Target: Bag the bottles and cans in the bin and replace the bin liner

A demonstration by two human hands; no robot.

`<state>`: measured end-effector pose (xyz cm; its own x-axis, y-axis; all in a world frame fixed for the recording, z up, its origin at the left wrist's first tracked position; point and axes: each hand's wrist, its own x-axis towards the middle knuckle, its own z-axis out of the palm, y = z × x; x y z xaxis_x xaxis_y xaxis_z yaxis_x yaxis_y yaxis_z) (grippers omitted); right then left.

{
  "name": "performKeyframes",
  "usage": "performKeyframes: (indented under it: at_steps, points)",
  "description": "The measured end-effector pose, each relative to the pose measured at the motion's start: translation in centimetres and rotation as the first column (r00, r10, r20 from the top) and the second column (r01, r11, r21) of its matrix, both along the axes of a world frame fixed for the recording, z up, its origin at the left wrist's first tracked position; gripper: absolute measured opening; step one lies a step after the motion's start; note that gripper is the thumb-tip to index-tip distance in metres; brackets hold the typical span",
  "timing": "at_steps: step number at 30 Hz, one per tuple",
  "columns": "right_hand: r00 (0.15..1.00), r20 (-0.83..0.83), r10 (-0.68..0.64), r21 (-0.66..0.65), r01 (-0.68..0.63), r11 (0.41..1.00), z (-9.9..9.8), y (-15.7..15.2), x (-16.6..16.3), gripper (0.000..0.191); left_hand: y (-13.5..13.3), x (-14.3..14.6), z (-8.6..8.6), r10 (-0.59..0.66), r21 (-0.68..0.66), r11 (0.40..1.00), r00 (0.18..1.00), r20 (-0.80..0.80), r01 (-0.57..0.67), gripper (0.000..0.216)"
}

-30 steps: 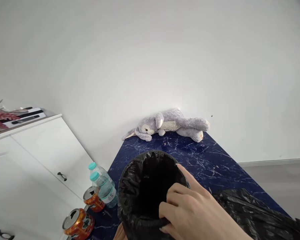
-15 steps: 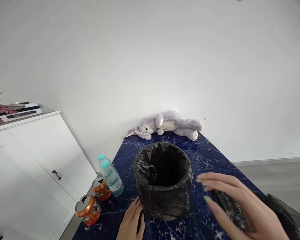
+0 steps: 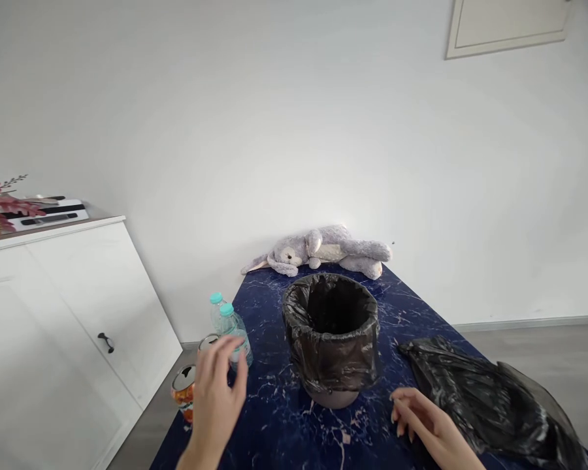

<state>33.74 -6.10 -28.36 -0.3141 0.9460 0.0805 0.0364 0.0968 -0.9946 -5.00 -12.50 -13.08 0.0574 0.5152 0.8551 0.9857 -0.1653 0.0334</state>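
Bin: round waste bin (image 3: 330, 356), upright abt mid-table, touched by neither hand; blk liner (image 3: 301, 333) folded over rim, grey base showing below. Inside too dark to tell.
L hand (image 3: 214, 391): left of bin, by cans + btls; thumb & fingers apart. Contact w/ either: can't tell.
R hand (image 3: 424, 421): near right of bin, fingers loosely curled; can't tell if tips meet.
Bag: crumpled blk plastic bag (image 3: 490, 398), right side, just beside R hand.
Cans: near can (image 3: 182, 395), orange, top opened; far can (image 3: 207, 341) mostly behind L hand.
Btls: two clear, teal caps; near bottle (image 3: 234, 326) partly covers far bottle (image 3: 216, 310).
Table (image 3: 264, 313): dk blue marbled top.
Far end: grey plush rabbit (image 3: 323, 251) on its side.
Far left: white cabinet (image 3: 73, 326).
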Motion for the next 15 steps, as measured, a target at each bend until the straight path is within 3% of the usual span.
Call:
performKeyframes:
  at_steps: [3,5,9,15]
  points:
    - [0.999,0.028,-0.026,0.044,0.025,0.999,-0.4,0.0,-0.2,0.052,1.3,-1.8,5.0,0.038,-0.025,0.999,0.999,-0.031,-0.039,0.035]
    - [0.999,0.043,-0.024,0.042,0.022,0.999,-0.6,0.1,-0.2,0.052,2.5,-3.0,6.6,0.053,-0.116,0.991,0.997,-0.057,-0.059,0.040]
    - [0.998,0.060,-0.008,0.059,0.004,0.998,-1.2,0.4,-0.2,0.051,5.0,-4.9,6.5,0.016,-0.324,0.945,0.996,-0.082,-0.042,0.051]
    - [0.998,0.068,0.014,0.050,-0.017,0.999,-1.3,0.4,-0.1,0.043,6.1,-5.1,5.5,-0.059,-0.425,0.905,0.997,-0.043,0.035,0.047]
